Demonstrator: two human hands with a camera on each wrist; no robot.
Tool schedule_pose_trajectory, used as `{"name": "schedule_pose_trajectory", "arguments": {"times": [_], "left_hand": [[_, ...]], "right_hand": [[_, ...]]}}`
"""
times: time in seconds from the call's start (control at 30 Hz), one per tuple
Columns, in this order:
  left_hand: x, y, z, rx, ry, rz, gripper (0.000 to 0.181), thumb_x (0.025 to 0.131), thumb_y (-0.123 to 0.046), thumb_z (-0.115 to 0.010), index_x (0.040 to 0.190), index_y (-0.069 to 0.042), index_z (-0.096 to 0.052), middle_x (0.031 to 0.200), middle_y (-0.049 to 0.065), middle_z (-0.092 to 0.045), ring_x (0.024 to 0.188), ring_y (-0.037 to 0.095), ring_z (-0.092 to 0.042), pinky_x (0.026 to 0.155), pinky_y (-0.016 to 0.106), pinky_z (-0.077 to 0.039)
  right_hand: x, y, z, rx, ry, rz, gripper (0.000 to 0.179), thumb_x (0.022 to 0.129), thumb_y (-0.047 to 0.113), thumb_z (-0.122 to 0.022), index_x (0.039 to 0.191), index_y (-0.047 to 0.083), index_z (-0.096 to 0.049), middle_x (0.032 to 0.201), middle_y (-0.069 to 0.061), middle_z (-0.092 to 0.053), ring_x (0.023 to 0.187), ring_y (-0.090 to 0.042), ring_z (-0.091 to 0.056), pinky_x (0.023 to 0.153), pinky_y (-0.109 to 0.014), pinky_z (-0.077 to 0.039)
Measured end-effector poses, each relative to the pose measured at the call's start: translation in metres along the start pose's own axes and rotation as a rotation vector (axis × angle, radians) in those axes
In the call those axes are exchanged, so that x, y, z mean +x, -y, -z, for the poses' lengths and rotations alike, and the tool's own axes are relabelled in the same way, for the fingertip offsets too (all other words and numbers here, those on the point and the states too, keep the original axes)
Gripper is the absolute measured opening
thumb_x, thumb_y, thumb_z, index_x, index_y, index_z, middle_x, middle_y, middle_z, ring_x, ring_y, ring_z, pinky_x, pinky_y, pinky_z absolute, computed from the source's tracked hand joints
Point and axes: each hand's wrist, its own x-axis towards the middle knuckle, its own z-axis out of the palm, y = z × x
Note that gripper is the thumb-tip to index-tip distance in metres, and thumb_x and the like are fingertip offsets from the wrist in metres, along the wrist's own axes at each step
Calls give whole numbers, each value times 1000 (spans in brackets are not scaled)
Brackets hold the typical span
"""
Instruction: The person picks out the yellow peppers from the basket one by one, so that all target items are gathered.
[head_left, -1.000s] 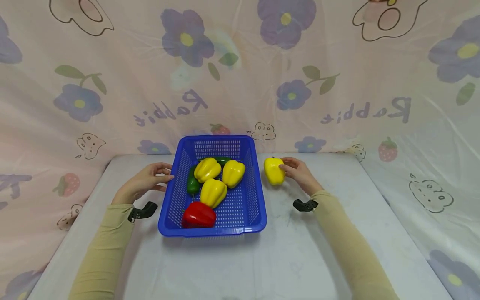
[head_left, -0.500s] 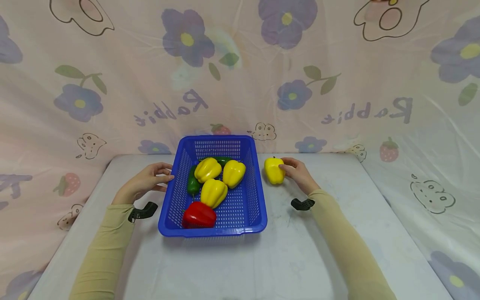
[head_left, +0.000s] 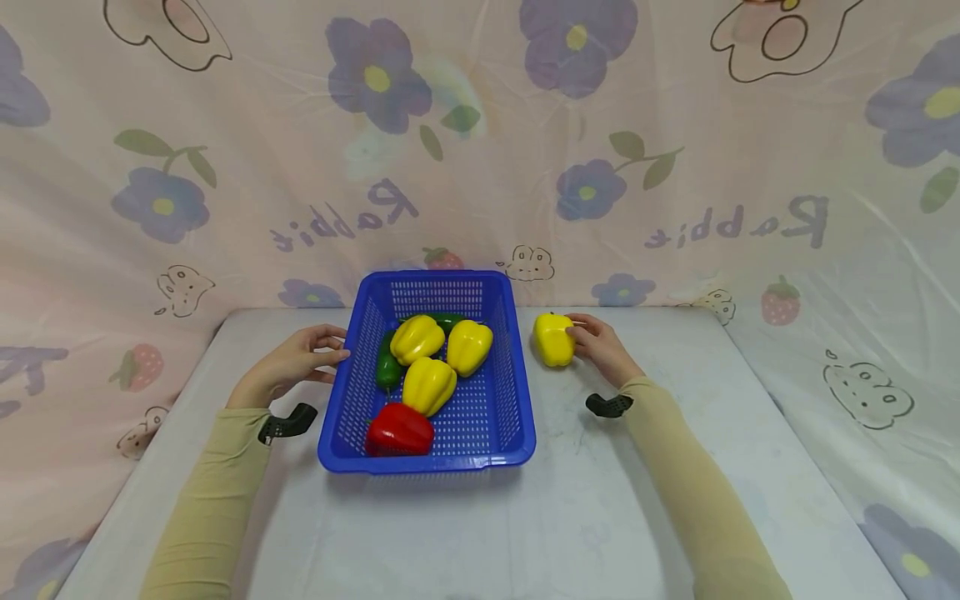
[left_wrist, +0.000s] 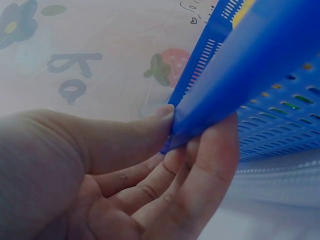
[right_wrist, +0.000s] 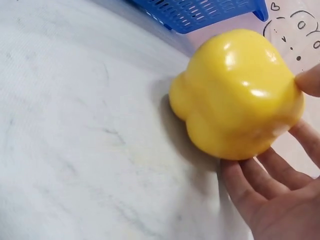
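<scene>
My left hand (head_left: 296,358) pinches the left rim of a blue plastic basket (head_left: 523,400); in the left wrist view the thumb lies on one side of the rim (left_wrist: 235,75) and the fingers under it. To the right of the basket, my right hand (head_left: 602,346) holds a yellow bell pepper (head_left: 553,340) by its right side. The right wrist view shows the thumb against one side of this pepper (right_wrist: 240,95) and the fingertips against its underside, close over the white tabletop. Its stem points toward the back.
Inside the basket lie three yellow bell peppers, one of them in the middle (head_left: 429,387), a red bell pepper (head_left: 400,430) at the front left, and green vegetables, one long and dark (head_left: 388,363). A printed curtain (head_left: 480,150) hangs behind the white table (head_left: 480,533).
The yellow bell pepper in my right hand has shifted slightly to the right and turned a little. My left hand and the basket keep their places.
</scene>
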Motion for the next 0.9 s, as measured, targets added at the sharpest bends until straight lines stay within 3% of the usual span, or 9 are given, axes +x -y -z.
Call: {"name": "schedule_pose_trajectory", "arguments": {"times": [0.33, 0.53, 0.9], "left_hand": [[2, 4, 2, -13, 14, 3, 53, 96, -14, -60, 137, 8, -34, 114, 24, -49, 85, 24, -63, 77, 40, -56], [1, 3, 1, -12, 11, 2, 52, 96, -13, -59, 137, 8, -34, 113, 25, -49, 87, 25, -63, 77, 40, -56], [2, 0, 1, -13, 2, 9, 50, 96, -11, -58, 136, 8, -35, 114, 24, -49, 85, 23, -62, 76, 40, -57]], "right_hand": [[2, -1, -4, 64, -8, -27, 50, 99, 21, -51, 144, 7, -36, 143, -17, -37, 125, -29, -43, 103, -41, -40], [5, -3, -6, 74, -2, -3, 52, 100, 21, -51, 146, 4, -33, 145, -20, -36, 127, -31, -42, 104, -41, -39], [6, -1, -5, 85, -10, -4, 48, 100, 18, -51, 144, 8, -37, 143, -15, -39, 125, -27, -43, 104, -40, -39]]}}
